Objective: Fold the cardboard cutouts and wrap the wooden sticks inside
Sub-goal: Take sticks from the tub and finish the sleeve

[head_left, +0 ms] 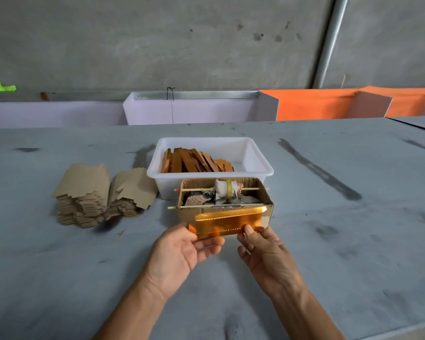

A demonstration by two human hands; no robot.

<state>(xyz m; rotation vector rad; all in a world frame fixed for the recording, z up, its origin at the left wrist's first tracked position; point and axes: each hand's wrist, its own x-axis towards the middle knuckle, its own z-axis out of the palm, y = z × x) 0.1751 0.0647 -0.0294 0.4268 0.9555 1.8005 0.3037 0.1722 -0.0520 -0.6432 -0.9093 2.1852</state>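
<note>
Low centre of the frame, the left hand and right hand pinch the ends of a glossy gold cardboard cutout. Each grip is closed on it; it looks light, thin, creasable and slippery, best held by its edges.

You have a white plastic tub on the grey table, touching an open cardboard box of rags; orange panels stand behind.

Both forearms cut off by bottom edge; cardboard box hides white tub front wall; rag bundle contents in box unclear; gold cutout ends covered by fingertips
</note>
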